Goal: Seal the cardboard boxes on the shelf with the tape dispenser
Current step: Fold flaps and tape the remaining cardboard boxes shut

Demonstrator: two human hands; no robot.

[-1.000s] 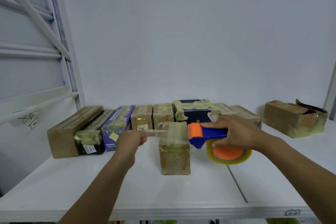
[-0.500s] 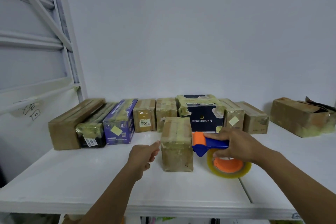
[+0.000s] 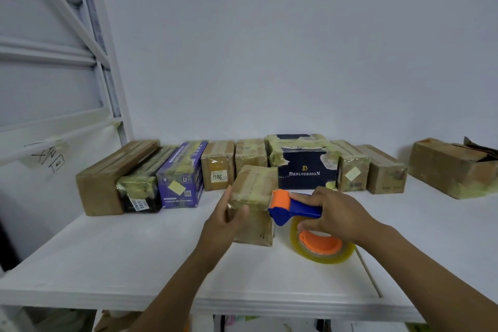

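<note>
White shelf point(image 3: 107, 264); my right hand point(image 3: 339, 215) grips tape dispenser point(image 3: 293, 209); cardboard box point(image 3: 254, 226) just left, left hand point(image 3: 222, 224) pressing it straight-fingered.

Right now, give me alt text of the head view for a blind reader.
A person's right hand holds a blue and orange tape dispenser against the top edge of a small cardboard box, while the left hand rests on the box's left side. More taped boxes line the shelf behind.
</note>
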